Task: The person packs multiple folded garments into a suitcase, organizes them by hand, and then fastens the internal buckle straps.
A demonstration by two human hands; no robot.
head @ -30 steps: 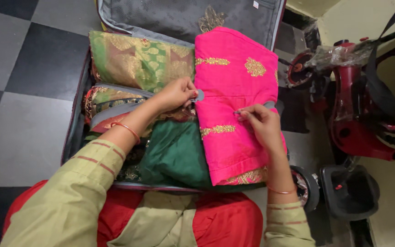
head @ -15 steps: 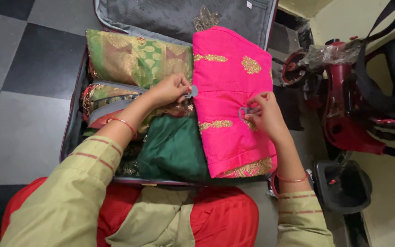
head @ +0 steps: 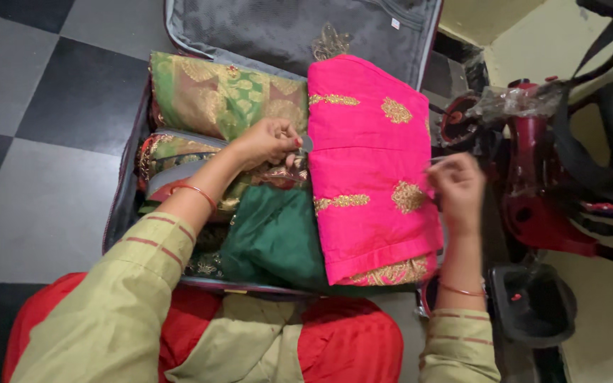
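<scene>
Packing in hand, by the look of it: strapping down folded clothes in the open grey fabric suitcase (head: 136, 149).

Left hand (head: 267, 140) at the left edge of the bright pink folded garment with gold embroidery (head: 370, 163), fingers pinched together on a small grey plastic strap buckle (head: 307, 144). Right hand (head: 457, 186) at the right edge of that pink garment, fingers curled in, seemingly pulling a thin strap end; cannot tell what sits between them, nor how firm the grip is.

Likely next move: drawing the right-side strap across the pink garment to meet the buckle, keeping the cloth flat.

Left of the pink garment, a green and gold brocade fold (head: 225, 99) above and a plain dark green cloth (head: 274, 237) below. Right of it, a red wheeled toy vehicle (head: 540, 184), partly cut off.

Strap itself mostly hidden under hands and cloth; suitcase's right wall covered by the pink garment.
</scene>
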